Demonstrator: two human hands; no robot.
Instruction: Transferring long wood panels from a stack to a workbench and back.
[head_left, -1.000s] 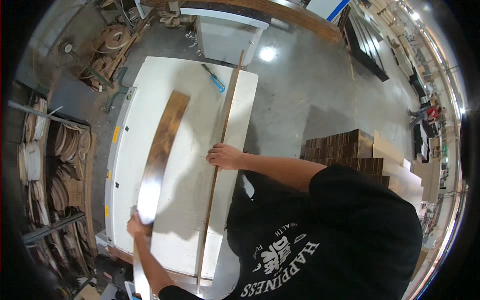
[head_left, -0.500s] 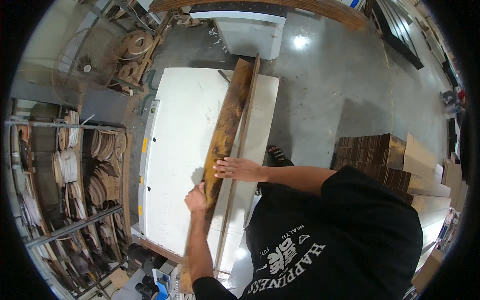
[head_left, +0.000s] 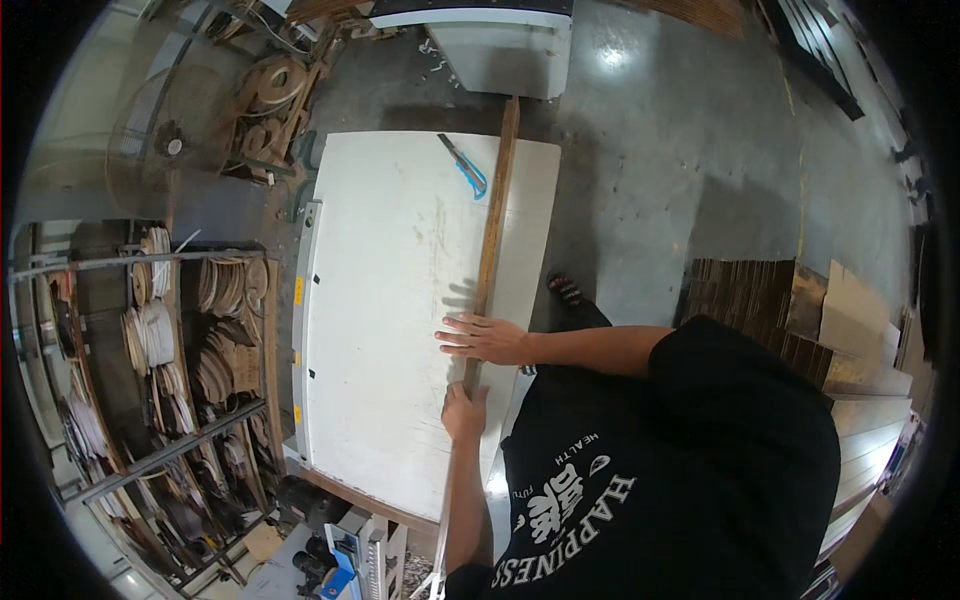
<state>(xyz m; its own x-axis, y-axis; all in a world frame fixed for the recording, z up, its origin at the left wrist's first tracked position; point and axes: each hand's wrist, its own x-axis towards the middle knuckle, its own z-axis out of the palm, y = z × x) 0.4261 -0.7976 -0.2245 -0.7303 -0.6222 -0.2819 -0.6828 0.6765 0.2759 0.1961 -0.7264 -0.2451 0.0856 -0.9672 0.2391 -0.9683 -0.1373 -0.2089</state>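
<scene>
- Strip of brown, wood-look board (head_left: 496, 215): it lies lengthwise near the right side of the white bench (head_left: 380, 300), its far tip out past the bench's far edge. The near part runs down beside the left forearm, which hides some of it. Whether it is one piece or two laid together, I cannot tell.
- The left grip (head_left: 464, 413) is curled around the strip, thumb on the right side, on the part toward the person's body.
- The right grip (head_left: 485, 339) lies across the strip just beyond the left one, palm down, fingers straight and a little spread over its left edge; it presses or steadies rather than clasps.
- Handling, as I judge it: light for its length, stiff along its narrow edge, likelier to flex or twist across its face. The smooth face may slide under a flat palm, and the corners look the easiest part to chip.
- Best hold, in my judgement: both long edges pinched near the middle for balance, with the second grip set well apart to check any twist; the overhanging tip would swing wide if held at one end only.
- Close by, a blue-handled cutter (head_left: 467, 170) lies left of the strip's far part, not touching it. A metal straightedge (head_left: 303, 330) with yellow marks runs along the bench's left side.
</scene>
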